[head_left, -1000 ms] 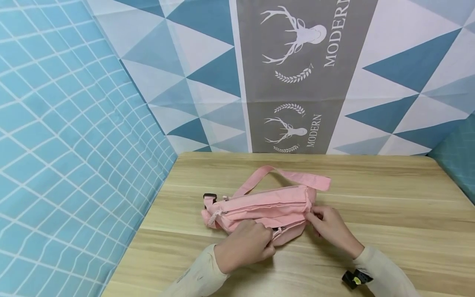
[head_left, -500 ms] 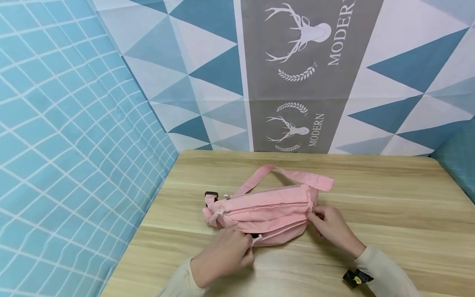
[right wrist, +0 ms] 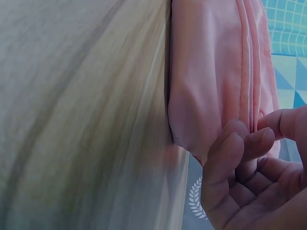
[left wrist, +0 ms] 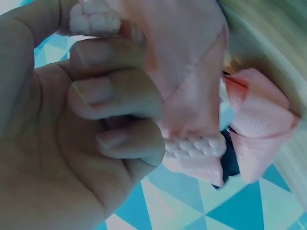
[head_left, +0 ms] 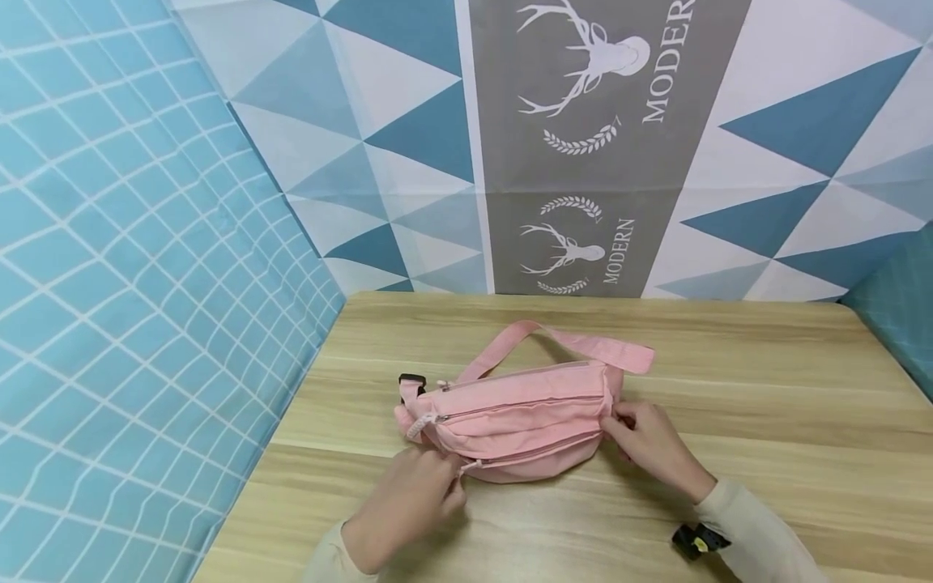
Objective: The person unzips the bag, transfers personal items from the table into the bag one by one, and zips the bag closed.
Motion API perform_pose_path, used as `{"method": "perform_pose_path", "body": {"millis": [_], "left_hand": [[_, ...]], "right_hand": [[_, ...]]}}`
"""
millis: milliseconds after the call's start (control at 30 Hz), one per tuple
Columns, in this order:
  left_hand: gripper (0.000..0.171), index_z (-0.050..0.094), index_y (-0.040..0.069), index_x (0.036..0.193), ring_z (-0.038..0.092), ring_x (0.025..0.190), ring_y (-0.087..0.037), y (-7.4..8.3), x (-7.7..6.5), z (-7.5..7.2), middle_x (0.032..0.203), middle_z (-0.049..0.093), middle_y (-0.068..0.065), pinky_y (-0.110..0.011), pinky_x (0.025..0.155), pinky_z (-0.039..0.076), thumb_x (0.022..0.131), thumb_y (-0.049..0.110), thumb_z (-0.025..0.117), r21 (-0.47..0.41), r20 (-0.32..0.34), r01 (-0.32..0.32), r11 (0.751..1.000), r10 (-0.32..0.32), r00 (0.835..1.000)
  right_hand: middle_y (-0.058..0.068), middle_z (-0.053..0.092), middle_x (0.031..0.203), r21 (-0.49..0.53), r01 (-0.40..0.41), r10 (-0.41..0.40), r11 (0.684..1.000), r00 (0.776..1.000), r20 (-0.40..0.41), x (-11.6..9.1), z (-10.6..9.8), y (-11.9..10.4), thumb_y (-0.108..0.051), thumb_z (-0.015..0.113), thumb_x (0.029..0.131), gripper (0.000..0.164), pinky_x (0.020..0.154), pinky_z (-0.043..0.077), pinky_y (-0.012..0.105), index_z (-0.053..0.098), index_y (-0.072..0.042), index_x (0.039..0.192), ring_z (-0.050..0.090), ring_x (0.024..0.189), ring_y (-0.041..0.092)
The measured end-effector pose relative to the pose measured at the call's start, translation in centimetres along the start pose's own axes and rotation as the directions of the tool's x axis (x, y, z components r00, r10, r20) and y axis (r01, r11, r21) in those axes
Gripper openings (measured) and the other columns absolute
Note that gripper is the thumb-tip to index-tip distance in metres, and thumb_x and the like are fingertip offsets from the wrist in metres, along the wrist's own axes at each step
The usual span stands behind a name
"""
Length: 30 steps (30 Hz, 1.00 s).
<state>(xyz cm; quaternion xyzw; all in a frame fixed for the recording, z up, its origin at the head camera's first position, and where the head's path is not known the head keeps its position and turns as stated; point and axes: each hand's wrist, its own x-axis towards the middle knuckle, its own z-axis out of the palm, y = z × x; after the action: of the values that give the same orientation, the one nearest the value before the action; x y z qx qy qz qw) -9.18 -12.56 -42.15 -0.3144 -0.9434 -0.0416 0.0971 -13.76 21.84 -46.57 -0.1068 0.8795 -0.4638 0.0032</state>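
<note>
A pink waist bag (head_left: 525, 413) lies on the wooden table, its zippers running left to right. At the bag's front left, my left hand (head_left: 408, 504) pinches the whitish braided zipper pull (left wrist: 95, 19) between thumb and index finger, the other fingers curled into the palm. My right hand (head_left: 653, 450) pinches the bag's right end, beside the end of the front zipper (right wrist: 251, 86). Along the front pocket, the zipper line looks closed. A second braided pull (head_left: 423, 424) hangs at the left end of the middle zipper.
The pink strap (head_left: 503, 348) loops behind the bag on the wooden table (head_left: 765, 389). A black buckle (head_left: 412, 379) sits at the bag's left end. Patterned cloth (head_left: 408, 146) stands behind, and a blue grid cloth (head_left: 146, 283) rises at the left.
My left hand has slid left along the bag's front with the zipper pull, and the dark gap in the front pocket has closed. My right hand has stayed at the bag's right end.
</note>
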Motion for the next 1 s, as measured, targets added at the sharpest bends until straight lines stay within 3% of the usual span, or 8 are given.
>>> {"method": "perform_pose_path", "body": {"millis": [233, 433, 633, 867, 1000], "left_hand": [[0.033, 0.04, 0.02, 0.059, 0.031, 0.045, -0.011, -1.8, -1.2, -0.3, 0.052, 0.034, 0.008, -0.029, 0.044, 0.032, 0.075, 0.019, 0.069, 0.077, 0.006, 0.114, 0.99, -0.115, 0.993], [0.031, 0.039, 0.019, 0.063, 0.032, 0.047, -0.012, -3.5, -2.2, -1.0, 0.052, 0.034, 0.006, -0.031, 0.04, 0.032, 0.075, 0.017, 0.067, 0.086, -0.001, 0.266, 0.96, -0.267, 0.964], [0.024, 0.046, 0.017, 0.067, 0.035, 0.046, -0.016, -4.3, -2.0, -0.9, 0.052, 0.035, 0.003, -0.035, 0.039, 0.033, 0.079, 0.018, 0.067, 0.053, -0.022, 0.32, 0.946, -0.32, 0.947], [0.019, 0.056, 0.013, 0.073, 0.038, 0.044, -0.021, -5.3, -1.5, 0.0, 0.051, 0.038, -0.002, -0.038, 0.038, 0.034, 0.085, 0.022, 0.067, 0.043, -0.02, 0.405, 0.913, -0.405, 0.914], [0.023, 0.05, 0.013, 0.07, 0.039, 0.044, -0.021, -5.4, -1.1, 0.8, 0.052, 0.038, -0.002, -0.039, 0.038, 0.034, 0.085, 0.02, 0.065, 0.036, -0.031, 0.401, 0.915, -0.4, 0.916]], "right_hand": [[-0.005, 0.049, 0.046, -0.018, 0.012, -0.012, 1.0, 1.0, -0.006, 0.2, -0.1, -0.1, -0.01, 0.06, 0.093, 0.03, 0.04, 0.037, 0.026, 0.057, -0.006, 0.064, 0.047, 0.039, 0.009], [-0.009, 0.047, 0.046, -0.039, 0.012, -0.013, 0.999, 1.0, -0.024, 0.2, -0.1, 0.2, -0.01, 0.061, 0.092, 0.03, 0.04, 0.036, 0.025, 0.058, -0.007, 0.063, 0.047, 0.039, 0.009], [-0.009, 0.047, 0.046, -0.036, 0.007, -0.008, 0.999, 1.0, -0.029, 0.0, -0.1, 0.0, -0.011, 0.061, 0.093, 0.03, 0.04, 0.036, 0.025, 0.057, -0.007, 0.063, 0.046, 0.039, 0.009], [-0.011, 0.044, 0.046, -0.076, 0.016, -0.019, 0.997, 0.999, -0.042, -0.1, 0.0, -0.1, -0.009, 0.062, 0.091, 0.036, 0.042, 0.035, 0.024, 0.05, -0.015, 0.058, 0.044, 0.04, 0.007], [-0.009, 0.046, 0.048, -0.087, -0.006, 0.002, 0.996, 0.999, -0.043, -0.1, 0.0, -0.2, -0.01, 0.061, 0.092, 0.034, 0.042, 0.035, 0.024, 0.05, -0.015, 0.059, 0.044, 0.041, 0.007]]}}
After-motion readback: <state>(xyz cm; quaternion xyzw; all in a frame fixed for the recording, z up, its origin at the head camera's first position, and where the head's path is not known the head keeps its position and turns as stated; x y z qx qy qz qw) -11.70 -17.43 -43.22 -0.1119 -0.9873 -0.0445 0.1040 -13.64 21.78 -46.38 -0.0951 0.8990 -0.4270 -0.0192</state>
